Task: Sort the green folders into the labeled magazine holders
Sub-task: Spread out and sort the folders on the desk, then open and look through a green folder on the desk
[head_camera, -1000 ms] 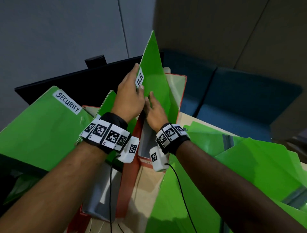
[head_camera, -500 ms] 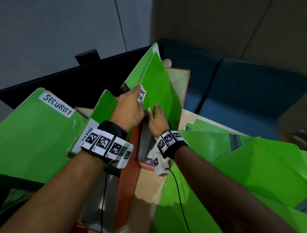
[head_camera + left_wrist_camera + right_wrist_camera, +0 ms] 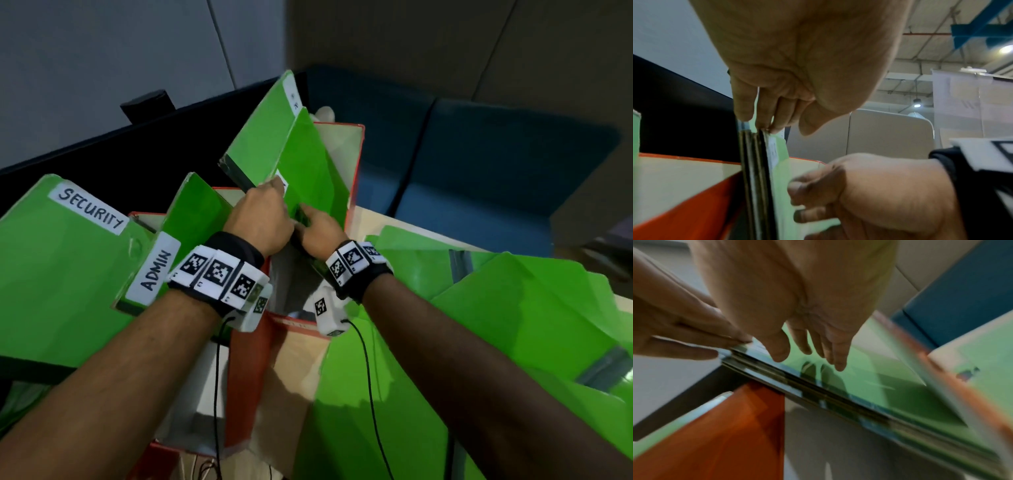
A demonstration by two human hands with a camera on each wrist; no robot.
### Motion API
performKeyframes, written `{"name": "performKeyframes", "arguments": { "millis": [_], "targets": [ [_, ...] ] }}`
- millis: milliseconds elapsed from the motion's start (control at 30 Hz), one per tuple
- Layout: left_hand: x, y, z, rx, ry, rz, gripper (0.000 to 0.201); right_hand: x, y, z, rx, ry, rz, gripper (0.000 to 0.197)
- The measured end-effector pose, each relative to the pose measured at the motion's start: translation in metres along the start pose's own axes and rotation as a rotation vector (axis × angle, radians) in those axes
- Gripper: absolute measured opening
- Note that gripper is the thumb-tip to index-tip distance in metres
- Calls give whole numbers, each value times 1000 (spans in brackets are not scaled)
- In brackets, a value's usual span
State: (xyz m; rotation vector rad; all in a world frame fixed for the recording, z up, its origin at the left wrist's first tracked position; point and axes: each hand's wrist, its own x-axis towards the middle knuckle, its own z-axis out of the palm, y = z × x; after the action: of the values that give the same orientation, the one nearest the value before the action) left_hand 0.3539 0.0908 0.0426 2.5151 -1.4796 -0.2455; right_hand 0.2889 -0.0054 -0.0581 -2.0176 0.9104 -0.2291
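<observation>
A green folder (image 3: 308, 171) stands tilted in the right-hand red magazine holder (image 3: 356, 164), in front of another green folder (image 3: 260, 137). My left hand (image 3: 274, 186) pinches the front folder's upper corner at its white label. In the left wrist view its fingertips (image 3: 744, 112) straddle the top edge of the folders (image 3: 777, 162). My right hand (image 3: 305, 219) lies against the folder's face lower down. In the blurred right wrist view its fingers (image 3: 838, 363) hang fairly straight and touch the green surface (image 3: 890, 386).
Folders labelled ADMIN (image 3: 191, 219) and SECURITY (image 3: 61, 267) lean in holders to the left. Several loose green folders (image 3: 496, 325) cover the table on the right. A black panel (image 3: 102, 150) stands behind the holders and blue seating (image 3: 496, 164) lies beyond.
The held folder has gone down into the holder, and both hands have dropped with it. My left hand now covers most of its label. The ADMIN label has come into view.
</observation>
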Motion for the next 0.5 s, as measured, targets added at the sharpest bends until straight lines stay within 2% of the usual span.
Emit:
{"name": "performKeyframes", "arguments": {
  "millis": [67,133,200,267,400,433,500],
  "targets": [
    [-5,9,6,-18,9,14,49,-21,4,-17,89,11,-101,53],
    [-15,25,16,-52,12,76,61,-48,20,-35,187,68,-183,44],
    [-27,43,29,-114,3,155,64,-77,46,-55,196,161,-216,32],
    [-40,62,49,-166,-21,233,66,-109,81,-73,106,225,-175,26],
    [-64,96,99,-198,-133,331,66,-188,157,-92,-107,231,-51,24],
    [-72,104,112,-211,-169,355,66,-212,172,-92,-144,213,-41,22],
    [-85,118,136,-245,-240,398,66,-261,193,-82,-210,64,-26,21]
  ]
}}
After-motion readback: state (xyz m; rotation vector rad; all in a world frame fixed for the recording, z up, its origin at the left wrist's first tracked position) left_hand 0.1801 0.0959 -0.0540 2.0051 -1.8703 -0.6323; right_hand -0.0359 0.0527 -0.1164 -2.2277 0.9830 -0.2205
